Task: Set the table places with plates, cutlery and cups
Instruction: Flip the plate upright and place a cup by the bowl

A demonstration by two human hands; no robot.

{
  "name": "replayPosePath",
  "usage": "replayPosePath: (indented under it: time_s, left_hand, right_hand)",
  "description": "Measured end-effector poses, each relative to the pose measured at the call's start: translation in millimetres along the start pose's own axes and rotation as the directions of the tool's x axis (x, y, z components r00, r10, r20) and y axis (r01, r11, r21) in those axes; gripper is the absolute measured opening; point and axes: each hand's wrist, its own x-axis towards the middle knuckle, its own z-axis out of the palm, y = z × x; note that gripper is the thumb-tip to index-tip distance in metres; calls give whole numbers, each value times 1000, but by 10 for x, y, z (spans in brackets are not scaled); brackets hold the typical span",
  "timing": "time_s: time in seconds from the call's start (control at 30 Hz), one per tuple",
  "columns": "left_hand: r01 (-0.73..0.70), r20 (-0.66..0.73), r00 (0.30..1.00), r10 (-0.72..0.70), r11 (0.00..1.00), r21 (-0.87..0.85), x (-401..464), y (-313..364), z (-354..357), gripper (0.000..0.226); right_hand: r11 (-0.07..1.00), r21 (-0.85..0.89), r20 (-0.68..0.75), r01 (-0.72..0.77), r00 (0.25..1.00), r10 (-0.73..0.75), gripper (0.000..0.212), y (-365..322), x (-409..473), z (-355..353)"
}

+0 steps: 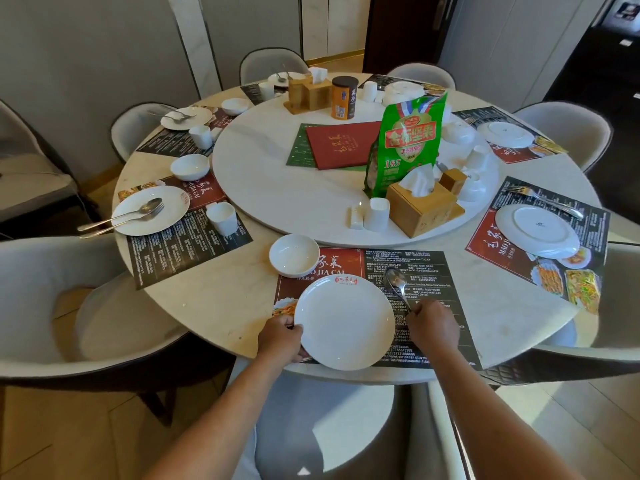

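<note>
The left hand [281, 337] curls its fingers round the near-left rim of a white plate [344, 322]; the right hand [433, 326] pinches the handle of a spoon [398, 285] just beside the plate's right edge. Both lie on a printed placemat [426, 271]; a white bowl [294, 255] sits at its far-left corner, near the marble turntable [277, 188].

- One head view, looking forward and down across the round table [214, 306] from its near edge.
- Far places look blurred, perhaps by wide-angle distortion.
</note>
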Motion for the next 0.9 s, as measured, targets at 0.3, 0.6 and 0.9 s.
replayPosePath:
  time_s: [0.3, 0.6, 0.9]
  left_hand:
    - [4, 76, 997, 2, 998, -68, 31, -17, -25, 12]
    - [27, 116, 993, -11, 990, -139, 25, -93, -54, 17]
    - [1, 146, 989, 21, 989, -146, -22, -117, -70, 23]
  right_hand:
    - [952, 288, -151, 104, 987, -62, 9, -74, -340, -15]
    - [858, 505, -29, 92, 996, -89, 17, -388, -1348, 257]
    - [755, 629, 277, -185, 961, 5, 10, -570, -1674, 495]
